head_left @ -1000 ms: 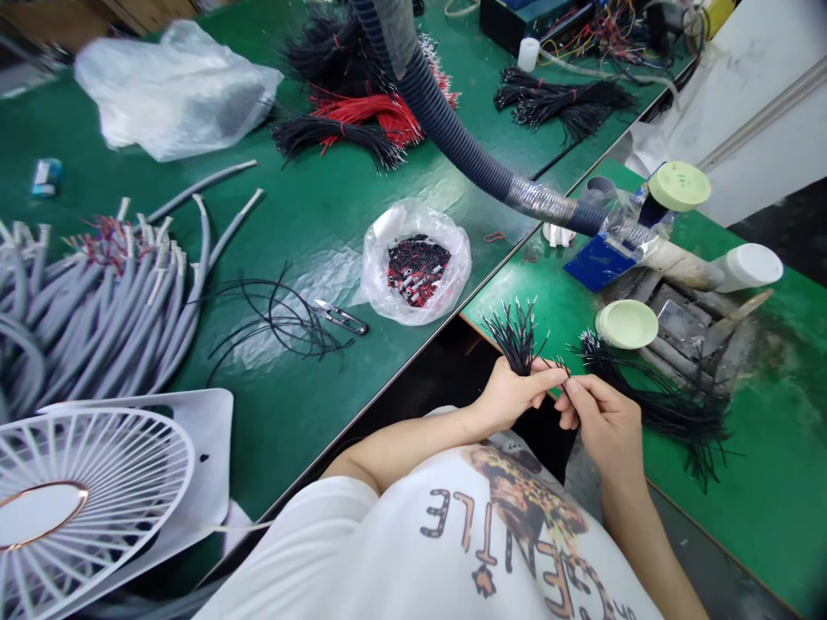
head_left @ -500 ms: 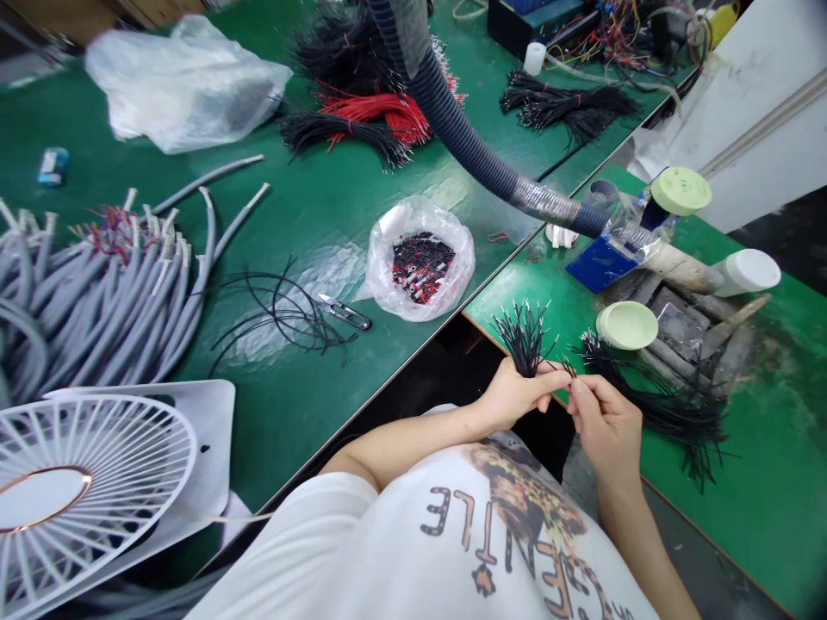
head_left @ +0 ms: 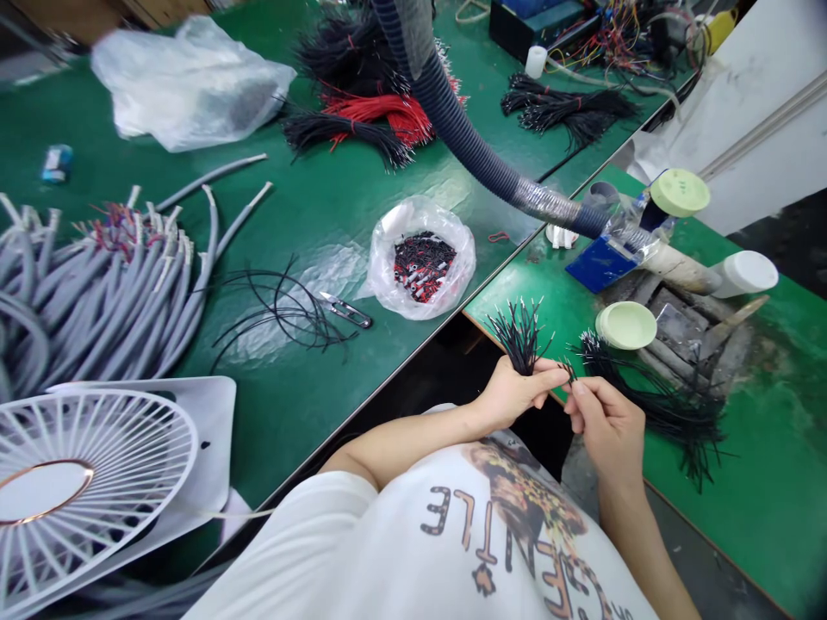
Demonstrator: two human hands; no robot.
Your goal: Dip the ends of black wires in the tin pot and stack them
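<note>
My left hand [head_left: 510,394] is closed around a bundle of thin black wires [head_left: 519,337], whose silvery stripped ends fan out above the fist. Its thumb and forefinger reach toward my right hand [head_left: 607,418], which pinches a few short black wire ends [head_left: 568,372] between thumb and fingertips. Both hands nearly touch, held in front of the green bench edge. Just right of them, a second bundle of black wires [head_left: 652,400] lies on the small green table [head_left: 762,499]. The lower part of the held bundle is hidden by the hand.
An open plastic bag [head_left: 381,258] holds red and black bits. Beside it lie thread snips [head_left: 349,312] and loose black wires [head_left: 277,301]. Grey cables [head_left: 122,310] and a white fan [head_left: 129,465] are at left. A ribbed hose [head_left: 478,151] hangs over the tables near a pale green lid [head_left: 626,325].
My right hand has shifted very slightly right, and the wire ends in my left hand have tilted a little left. The grips look the same.
</note>
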